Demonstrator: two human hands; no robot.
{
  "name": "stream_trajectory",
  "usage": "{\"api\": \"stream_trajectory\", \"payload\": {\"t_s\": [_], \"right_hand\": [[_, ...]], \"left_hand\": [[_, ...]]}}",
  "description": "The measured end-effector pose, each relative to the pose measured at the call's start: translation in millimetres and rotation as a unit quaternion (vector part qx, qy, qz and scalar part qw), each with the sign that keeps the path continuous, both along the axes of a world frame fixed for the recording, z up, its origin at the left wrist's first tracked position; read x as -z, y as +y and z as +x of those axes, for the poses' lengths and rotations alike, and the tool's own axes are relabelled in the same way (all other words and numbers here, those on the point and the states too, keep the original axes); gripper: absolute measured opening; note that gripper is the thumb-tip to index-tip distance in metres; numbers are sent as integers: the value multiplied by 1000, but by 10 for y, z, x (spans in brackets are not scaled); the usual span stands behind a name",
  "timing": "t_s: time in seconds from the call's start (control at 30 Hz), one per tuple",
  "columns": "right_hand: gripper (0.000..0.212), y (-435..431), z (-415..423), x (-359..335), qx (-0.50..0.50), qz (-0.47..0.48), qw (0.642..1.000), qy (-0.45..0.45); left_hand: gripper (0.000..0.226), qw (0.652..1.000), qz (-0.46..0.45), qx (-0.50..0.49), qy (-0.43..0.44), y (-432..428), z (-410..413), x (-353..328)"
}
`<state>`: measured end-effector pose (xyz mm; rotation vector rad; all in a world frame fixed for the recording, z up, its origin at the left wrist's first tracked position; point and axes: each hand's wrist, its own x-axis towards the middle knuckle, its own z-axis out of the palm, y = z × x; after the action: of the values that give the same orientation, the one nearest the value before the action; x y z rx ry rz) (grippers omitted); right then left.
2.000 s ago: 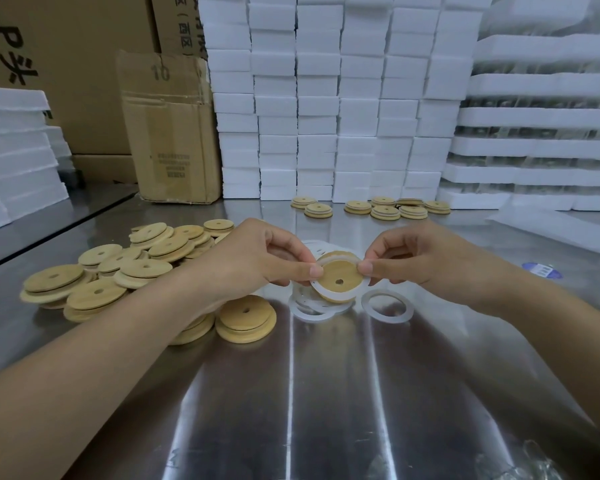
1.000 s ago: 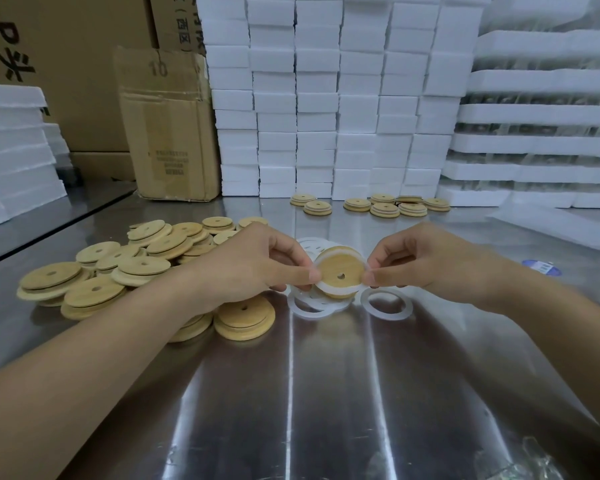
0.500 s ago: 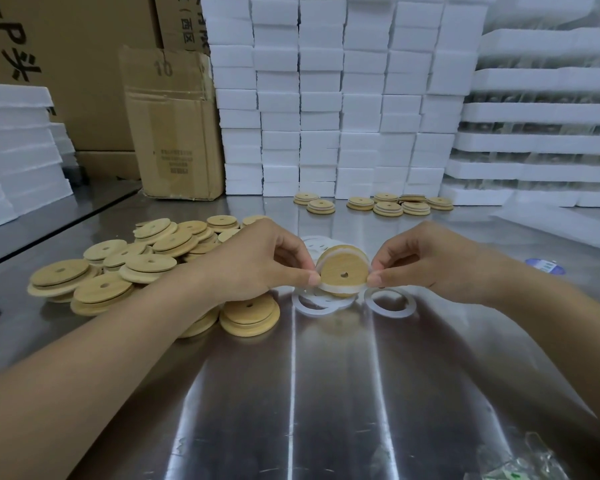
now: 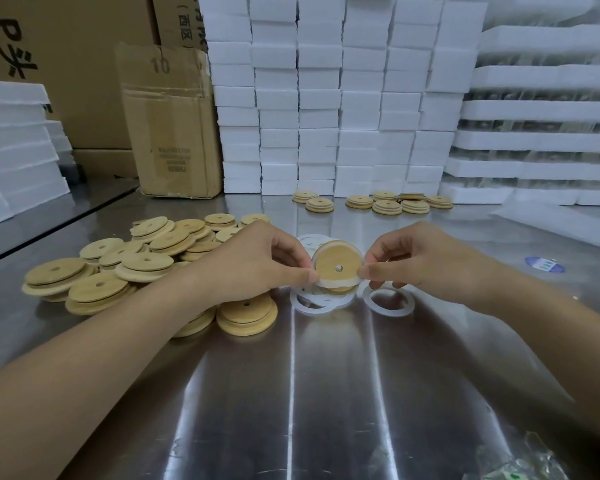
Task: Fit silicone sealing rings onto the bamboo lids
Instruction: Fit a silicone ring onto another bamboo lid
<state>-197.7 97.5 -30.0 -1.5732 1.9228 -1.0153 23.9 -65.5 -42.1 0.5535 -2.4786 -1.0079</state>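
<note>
Both hands pinch one bamboo lid [image 4: 336, 266] above the metal table [image 4: 326, 393]: left hand [image 4: 257, 261] on its left edge, right hand [image 4: 420, 261] on its right, a white silicone ring [image 4: 329, 282] around its rim. Loose rings [image 4: 388, 301] lie just beneath; bare lids [image 4: 118, 268] are heaped left.

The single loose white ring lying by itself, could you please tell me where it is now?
In the head view, the loose ring lies flat on the metal table, just below the right hand and right of the overlapping pile of rings.
</note>
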Motion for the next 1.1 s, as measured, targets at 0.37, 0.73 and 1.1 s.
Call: {"api": "stream_trajectory", "payload": {"t_s": [0.37,0.73,1.1], "right_hand": [[19,23,52,1,-15,31,999,37],[24,29,43,-11,-11,22,999,41],[24,-17,13,31,13,12,1000,19]], "left_hand": [[12,999,-28,-29,-21,59,-13,-10],[11,999,-21,-28,-2,87,-35,-2],[12,999,-44,-20,4,75,-49,17]]}}
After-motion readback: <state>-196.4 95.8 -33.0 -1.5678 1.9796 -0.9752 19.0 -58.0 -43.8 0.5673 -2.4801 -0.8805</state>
